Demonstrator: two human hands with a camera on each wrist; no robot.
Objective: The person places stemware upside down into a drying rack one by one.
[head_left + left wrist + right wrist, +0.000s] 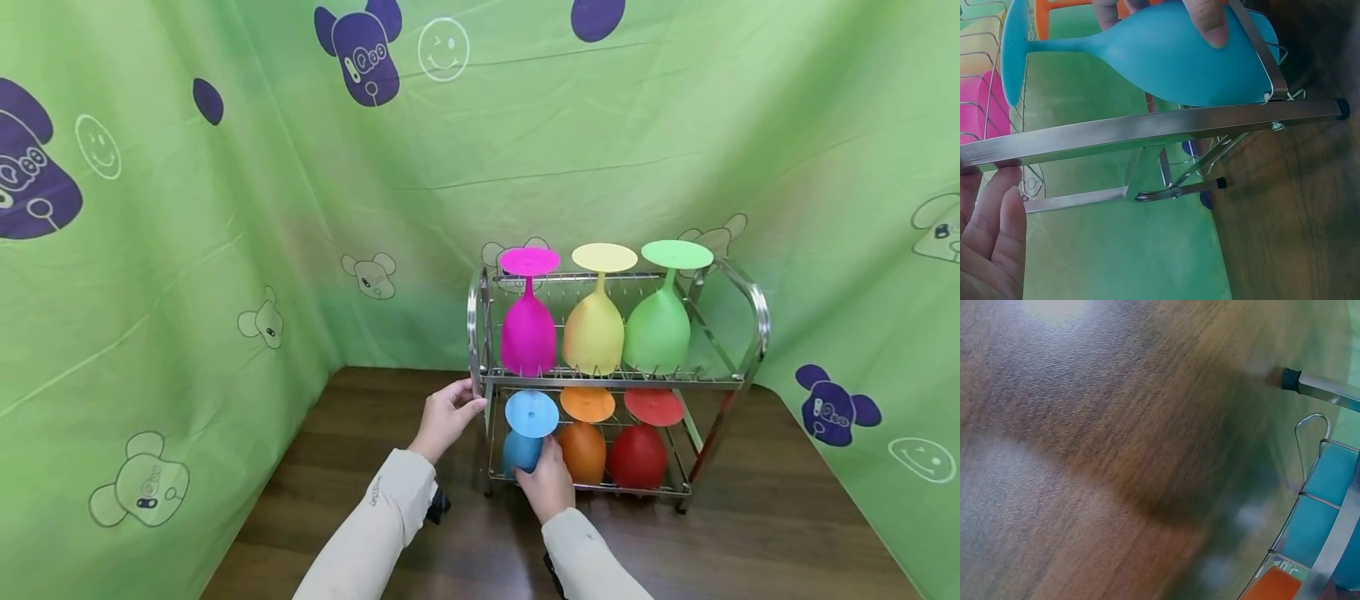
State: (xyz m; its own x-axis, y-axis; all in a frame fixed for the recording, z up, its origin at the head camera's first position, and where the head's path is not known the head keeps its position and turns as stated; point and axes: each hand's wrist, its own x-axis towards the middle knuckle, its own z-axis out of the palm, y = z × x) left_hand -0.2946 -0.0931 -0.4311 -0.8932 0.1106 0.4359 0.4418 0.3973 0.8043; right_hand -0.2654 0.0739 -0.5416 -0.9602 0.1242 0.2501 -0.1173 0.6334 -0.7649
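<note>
A two-tier chrome wire rack stands on the wooden table. My left hand holds its left front post, thumb in front. On the lower tier, at the left end, a blue goblet stands upside down with its round foot on top. My right hand grips its bowl from the front. In the left wrist view, right-hand fingers lie on both sides of the blue bowl, behind the rack's lower rail. The right wrist view shows part of the bowl, but not the hand.
Beside the blue goblet stand an orange goblet and a red goblet, both inverted. Magenta, yellow and green inverted goblets fill the upper tier. A green patterned curtain surrounds the table.
</note>
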